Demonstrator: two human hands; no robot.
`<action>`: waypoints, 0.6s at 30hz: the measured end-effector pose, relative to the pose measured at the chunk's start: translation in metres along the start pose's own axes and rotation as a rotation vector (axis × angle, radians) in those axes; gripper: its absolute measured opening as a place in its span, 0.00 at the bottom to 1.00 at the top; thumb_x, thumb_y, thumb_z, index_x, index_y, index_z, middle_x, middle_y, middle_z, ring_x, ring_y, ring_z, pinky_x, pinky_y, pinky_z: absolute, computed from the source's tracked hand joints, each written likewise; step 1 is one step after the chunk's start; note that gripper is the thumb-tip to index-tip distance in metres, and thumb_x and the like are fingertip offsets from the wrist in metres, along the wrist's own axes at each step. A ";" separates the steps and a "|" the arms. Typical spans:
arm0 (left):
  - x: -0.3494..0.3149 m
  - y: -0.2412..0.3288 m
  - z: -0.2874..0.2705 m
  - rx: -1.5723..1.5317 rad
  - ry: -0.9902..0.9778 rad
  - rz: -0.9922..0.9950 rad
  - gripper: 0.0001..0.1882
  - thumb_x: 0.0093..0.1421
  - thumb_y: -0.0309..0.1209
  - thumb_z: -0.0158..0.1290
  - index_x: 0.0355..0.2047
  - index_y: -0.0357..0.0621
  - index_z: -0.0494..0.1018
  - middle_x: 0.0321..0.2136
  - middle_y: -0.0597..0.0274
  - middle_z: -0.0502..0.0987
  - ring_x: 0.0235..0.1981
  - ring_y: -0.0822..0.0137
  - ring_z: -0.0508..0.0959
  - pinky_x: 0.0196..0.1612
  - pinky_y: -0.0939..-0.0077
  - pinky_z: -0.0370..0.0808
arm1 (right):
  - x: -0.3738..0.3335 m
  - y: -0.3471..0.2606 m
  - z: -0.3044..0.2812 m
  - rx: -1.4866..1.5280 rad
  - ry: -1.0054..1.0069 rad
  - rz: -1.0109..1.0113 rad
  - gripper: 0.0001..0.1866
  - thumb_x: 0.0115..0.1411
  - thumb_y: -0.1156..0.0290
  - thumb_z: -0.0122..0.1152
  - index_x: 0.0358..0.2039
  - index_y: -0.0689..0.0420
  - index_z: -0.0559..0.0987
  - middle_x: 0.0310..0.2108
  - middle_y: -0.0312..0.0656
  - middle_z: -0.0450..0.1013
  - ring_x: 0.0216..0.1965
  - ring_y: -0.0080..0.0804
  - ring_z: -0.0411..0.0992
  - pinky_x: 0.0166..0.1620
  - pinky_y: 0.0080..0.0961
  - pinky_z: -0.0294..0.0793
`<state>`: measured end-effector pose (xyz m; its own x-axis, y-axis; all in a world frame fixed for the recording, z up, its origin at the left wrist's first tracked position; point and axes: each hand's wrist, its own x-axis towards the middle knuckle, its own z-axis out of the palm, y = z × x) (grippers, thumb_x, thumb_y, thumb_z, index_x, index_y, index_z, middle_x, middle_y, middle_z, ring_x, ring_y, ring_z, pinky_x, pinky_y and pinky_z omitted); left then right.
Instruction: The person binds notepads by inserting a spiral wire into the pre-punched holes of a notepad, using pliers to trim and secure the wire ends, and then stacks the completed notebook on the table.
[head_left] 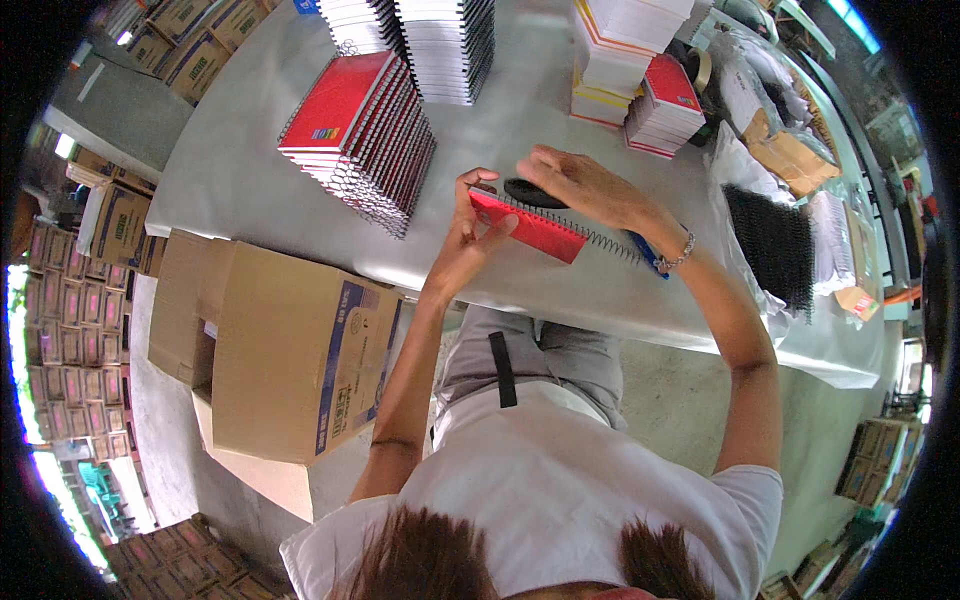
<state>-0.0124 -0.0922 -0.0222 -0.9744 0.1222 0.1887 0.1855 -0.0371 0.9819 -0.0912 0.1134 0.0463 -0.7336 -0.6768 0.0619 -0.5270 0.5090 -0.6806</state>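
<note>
Just past the table's near edge, my left hand (468,240) grips a small red notebook (545,238) by its left end, thumb on the cover. A dark wire spiral (612,245) runs along the notebook's far edge and sticks out beyond its right end. My right hand (590,188) is over the spiral, fingers stretched out and pointing left; whether its palm touches the wire I cannot tell. Behind the notebook lies a black oval object (535,193), partly hidden by the right hand. Beneath my right wrist shows a blue object (648,254), its kind unclear.
A stack of red spiral notebooks (360,140) stands left, with taller white spiral-bound stacks (445,50) behind. Unbound page stacks (615,60) and red-covered ones (665,105) stand back right. Black spirals (768,245) lie at the right. An open cardboard box (275,350) is at the near left.
</note>
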 end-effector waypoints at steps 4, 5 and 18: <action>0.000 -0.003 -0.001 0.024 0.015 -0.017 0.34 0.60 0.28 0.61 0.62 0.52 0.54 0.48 0.61 0.63 0.45 0.71 0.68 0.53 0.73 0.66 | -0.001 0.012 0.000 0.566 0.147 0.132 0.37 0.69 0.36 0.39 0.24 0.62 0.66 0.19 0.43 0.58 0.26 0.23 0.55 0.30 0.28 0.59; 0.000 -0.004 -0.002 0.032 0.019 -0.004 0.34 0.61 0.27 0.61 0.62 0.52 0.54 0.47 0.61 0.63 0.45 0.71 0.68 0.53 0.73 0.66 | -0.002 0.006 0.000 0.441 0.140 0.133 0.37 0.69 0.36 0.40 0.22 0.62 0.67 0.19 0.42 0.60 0.26 0.23 0.56 0.30 0.28 0.60; -0.002 0.004 0.000 -0.050 -0.037 -0.019 0.32 0.63 0.31 0.58 0.63 0.52 0.55 0.47 0.63 0.61 0.52 0.69 0.65 0.60 0.73 0.60 | 0.013 0.005 0.006 0.445 0.053 -0.225 0.32 0.71 0.38 0.39 0.29 0.56 0.72 0.23 0.30 0.65 0.28 0.17 0.63 0.32 0.22 0.65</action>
<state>-0.0101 -0.0930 -0.0182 -0.9723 0.1597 0.1708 0.1590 -0.0842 0.9837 -0.1008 0.1040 0.0396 -0.6497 -0.7100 0.2718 -0.4487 0.0696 -0.8910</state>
